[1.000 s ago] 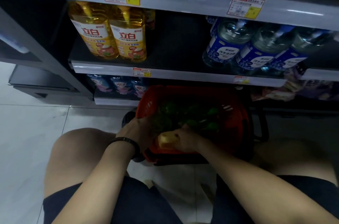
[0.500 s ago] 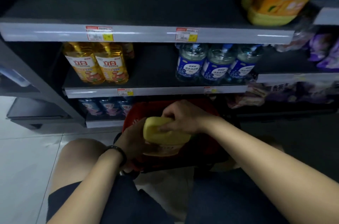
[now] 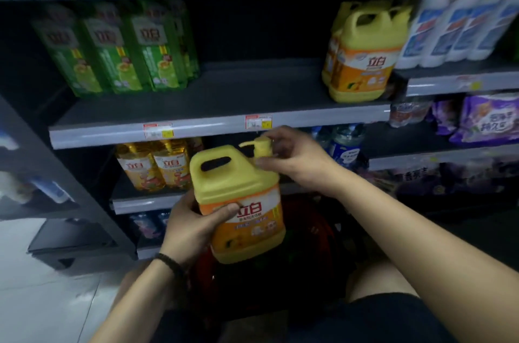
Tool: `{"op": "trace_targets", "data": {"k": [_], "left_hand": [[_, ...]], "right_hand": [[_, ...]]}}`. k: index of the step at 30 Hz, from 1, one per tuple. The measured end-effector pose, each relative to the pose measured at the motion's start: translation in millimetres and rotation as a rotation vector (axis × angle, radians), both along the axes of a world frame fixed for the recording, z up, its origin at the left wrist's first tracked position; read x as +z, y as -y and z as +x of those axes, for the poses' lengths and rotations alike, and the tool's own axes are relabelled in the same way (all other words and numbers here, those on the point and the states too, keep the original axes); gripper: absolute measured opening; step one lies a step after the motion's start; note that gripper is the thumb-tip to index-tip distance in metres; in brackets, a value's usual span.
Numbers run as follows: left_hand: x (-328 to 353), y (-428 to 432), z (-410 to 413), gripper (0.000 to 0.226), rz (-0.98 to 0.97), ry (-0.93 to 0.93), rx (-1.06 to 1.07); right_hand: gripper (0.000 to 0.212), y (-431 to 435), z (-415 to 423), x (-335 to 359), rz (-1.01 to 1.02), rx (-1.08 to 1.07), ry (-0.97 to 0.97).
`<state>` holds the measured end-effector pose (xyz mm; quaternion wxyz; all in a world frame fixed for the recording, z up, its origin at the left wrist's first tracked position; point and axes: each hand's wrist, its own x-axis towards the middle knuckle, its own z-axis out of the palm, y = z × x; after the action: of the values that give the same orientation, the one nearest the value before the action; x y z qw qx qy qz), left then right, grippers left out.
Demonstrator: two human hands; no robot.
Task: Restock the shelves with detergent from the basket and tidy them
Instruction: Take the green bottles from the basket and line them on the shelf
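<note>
I hold a yellow detergent jug [image 3: 241, 202] with an orange label upright in front of the shelves, above the red basket [image 3: 311, 230]. My left hand [image 3: 191, 227] grips the jug's lower body from the left, thumb across the label. My right hand [image 3: 292, 157] pinches the yellow pump head at the jug's top. The basket lies dark below the jug, between my knees; its contents are hard to make out. Matching yellow jugs [image 3: 362, 53] stand at the right of the middle shelf [image 3: 213, 123].
Green detergent bottles [image 3: 118, 45] stand at the left of the middle shelf, with a wide bare gap between them and the yellow jugs. Amber bottles [image 3: 154, 166] and blue-labelled bottles [image 3: 345, 146] sit one shelf lower. White bottles [image 3: 455, 25] and purple bags [image 3: 488, 118] fill the right bay.
The jug has come up out of the basket and now stands upright in both hands. My right hand shifted from the jug's top to the pump head. My view tilted upward.
</note>
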<state>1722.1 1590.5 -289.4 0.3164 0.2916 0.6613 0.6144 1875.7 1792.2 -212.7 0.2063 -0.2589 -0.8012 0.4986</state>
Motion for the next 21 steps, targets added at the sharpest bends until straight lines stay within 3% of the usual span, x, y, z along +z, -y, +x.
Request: {"op": "trace_targets", "data": {"k": [2, 6, 15, 21], "left_hand": [[21.9, -12.9, -1.5, 0.076, 0.069, 0.036, 0.009], [58.6, -43.0, -4.0, 0.078, 0.123, 0.051, 0.009], [104.4, -128.7, -14.0, 0.045, 0.168, 0.057, -0.081], [125.1, -208.5, -26.9, 0.059, 0.223, -0.011, -0.191]], "right_hand": [[0.060, -6.8, 18.9, 0.6, -0.115, 0.000, -0.023], [0.070, -14.2, 37.4, -8.5, -0.117, 0.054, 0.054], [0.060, -61.7, 34.1, 19.5, -0.061, -0.085, -0.037], [0.053, -113.2, 23.1, 39.7, 0.032, -0.246, -0.062]]}}
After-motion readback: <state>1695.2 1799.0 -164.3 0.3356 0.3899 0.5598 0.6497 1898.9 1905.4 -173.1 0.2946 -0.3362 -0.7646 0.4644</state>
